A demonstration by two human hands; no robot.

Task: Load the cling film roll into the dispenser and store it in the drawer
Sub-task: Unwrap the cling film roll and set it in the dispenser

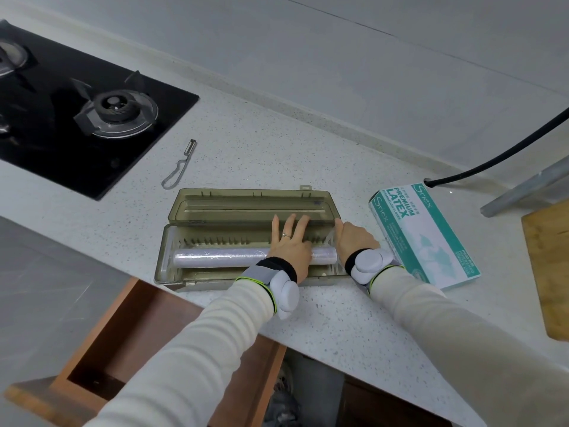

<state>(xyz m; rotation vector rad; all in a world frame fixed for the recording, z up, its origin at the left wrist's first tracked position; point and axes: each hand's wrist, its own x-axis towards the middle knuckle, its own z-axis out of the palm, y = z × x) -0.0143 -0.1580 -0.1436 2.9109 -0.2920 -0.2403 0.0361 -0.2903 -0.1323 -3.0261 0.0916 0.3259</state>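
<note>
Resting flat, left hand (289, 246) overlies roll (215, 257); dispenser (246, 200) open.

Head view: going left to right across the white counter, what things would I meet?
Black glass gas hob → thin metal peeler → olive translucent plastic dispenser box → teal-and-white cardboard glove box → wooden cutting board.

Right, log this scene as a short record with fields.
dispenser: open on counter, lid laid back
roll: lying in dispenser base
left hand: flat, fingers straight, over roll
right hand: at roll's right end, grip unclear
drawer: open below counter
nearby: glove box right, peeler behind
</note>
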